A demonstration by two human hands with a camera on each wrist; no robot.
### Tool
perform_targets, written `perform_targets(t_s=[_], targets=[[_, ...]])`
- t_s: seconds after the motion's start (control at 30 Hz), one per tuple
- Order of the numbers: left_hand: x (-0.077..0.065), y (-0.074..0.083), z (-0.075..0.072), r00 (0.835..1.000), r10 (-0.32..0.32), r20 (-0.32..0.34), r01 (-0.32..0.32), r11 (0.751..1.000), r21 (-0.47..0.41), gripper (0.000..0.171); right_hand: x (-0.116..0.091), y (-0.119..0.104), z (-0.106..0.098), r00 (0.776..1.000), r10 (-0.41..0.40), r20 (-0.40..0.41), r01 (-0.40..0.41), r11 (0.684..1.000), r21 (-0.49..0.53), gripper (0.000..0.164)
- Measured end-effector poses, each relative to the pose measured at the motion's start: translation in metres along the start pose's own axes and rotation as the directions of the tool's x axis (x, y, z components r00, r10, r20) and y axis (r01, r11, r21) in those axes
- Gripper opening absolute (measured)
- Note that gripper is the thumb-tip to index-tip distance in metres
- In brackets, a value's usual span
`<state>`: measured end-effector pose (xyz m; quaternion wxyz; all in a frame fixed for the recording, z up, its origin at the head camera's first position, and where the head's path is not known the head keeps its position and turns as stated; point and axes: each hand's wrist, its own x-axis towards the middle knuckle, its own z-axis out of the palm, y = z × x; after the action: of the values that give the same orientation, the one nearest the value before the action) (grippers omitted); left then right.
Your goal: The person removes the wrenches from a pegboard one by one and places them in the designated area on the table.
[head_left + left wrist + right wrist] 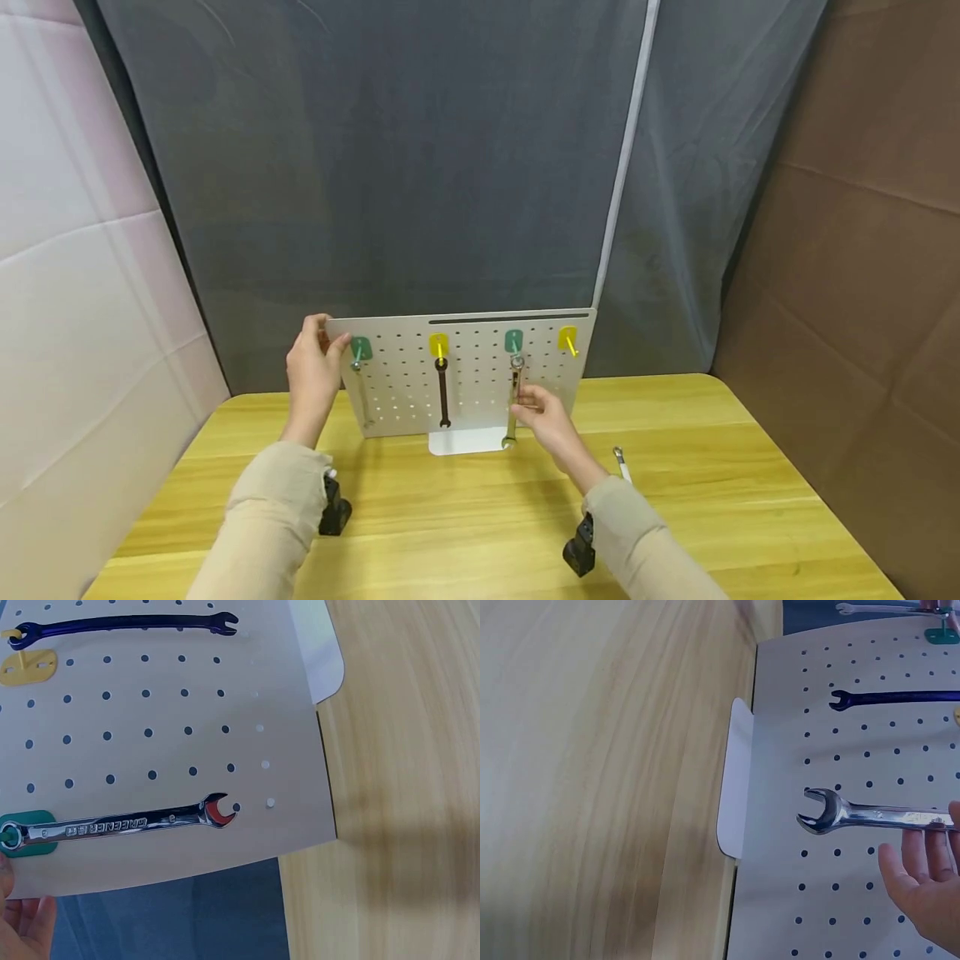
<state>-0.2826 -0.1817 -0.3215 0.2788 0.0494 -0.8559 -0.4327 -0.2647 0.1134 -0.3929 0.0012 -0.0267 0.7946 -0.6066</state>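
Observation:
A white pegboard [405, 383] stands on the table, bearing green and yellow hooks. At its upper left corner, my left hand [313, 371] grips the edge, thumb in front. My right hand [546, 421] holds a silver wrench [877, 815] by its shaft, with the ring end at the right-hand green hook [513, 340] and the open jaw downward. A dark wrench [443, 396] hangs from the yellow hook [438, 343] left of it. Another silver wrench [112, 825] hangs on the left green hook [362, 348], beside my left thumb. The far-right yellow hook [567, 340] carries nothing.
Another wrench [619, 457] lies on the wooden table [450, 525], partly hidden by my right forearm. The board's white base plate [467, 442] juts forward. A grey curtain [450, 167] hangs behind, with a brown cloth [847, 250] on the right.

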Motion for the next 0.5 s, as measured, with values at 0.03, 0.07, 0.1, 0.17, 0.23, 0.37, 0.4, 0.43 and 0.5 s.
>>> perform_targets(t_s=[0.03,0.07,0.1,0.17,0.23,0.37,0.4,0.43,0.5], targets=[[0.001,0.0,0.0,1.0,0.003,-0.005,-0.003,1.0,-0.001,0.038,0.0,0.0,-0.001,1.0,-0.006,-0.001,0.006,1.0,0.002,0.034],[0.001,0.001,0.0,1.0,0.001,-0.005,-0.001,1.0,-0.002,0.038,-0.001,0.0,-0.001,1.0,-0.01,-0.003,0.01,1.0,0.006,0.034],[0.001,0.001,0.0,1.0,-0.001,-0.004,0.001,1.0,-0.004,0.038,-0.002,0.0,-0.002,1.0,-0.014,-0.006,0.014,1.0,0.007,0.033],[0.001,0.001,0.0,1.0,-0.013,0.006,0.013,1.0,-0.009,0.038,-0.004,0.0,-0.004,1.0,-0.018,-0.007,0.018,1.0,0.014,0.032],[0.0,0.001,0.0,1.0,-0.02,0.013,0.02,1.0,-0.011,0.038,-0.007,0.001,-0.005,1.0,-0.016,-0.005,0.016,0.999,0.034,0.032],[-0.001,0.001,0.0,1.0,-0.023,0.013,0.023,1.0,-0.012,0.038,-0.013,-0.002,-0.007,1.0,-0.001,0.009,0.0,0.995,0.096,0.03],[-0.001,0.001,0.001,1.0,-0.023,0.013,0.023,1.0,-0.013,0.038,-0.014,-0.003,-0.007,1.0,0.0,0.012,-0.001,0.994,0.108,0.03],[-0.001,0.001,0.001,1.0,-0.022,0.013,0.022,1.0,-0.015,0.038,-0.016,-0.005,-0.008,1.0,-0.001,0.015,-0.001,0.993,0.118,0.03],[0.0,0.001,0.001,1.0,-0.021,0.011,0.021,1.0,-0.016,0.038,-0.02,-0.008,-0.009,1.0,-0.006,0.024,0.003,0.991,0.132,0.034]])
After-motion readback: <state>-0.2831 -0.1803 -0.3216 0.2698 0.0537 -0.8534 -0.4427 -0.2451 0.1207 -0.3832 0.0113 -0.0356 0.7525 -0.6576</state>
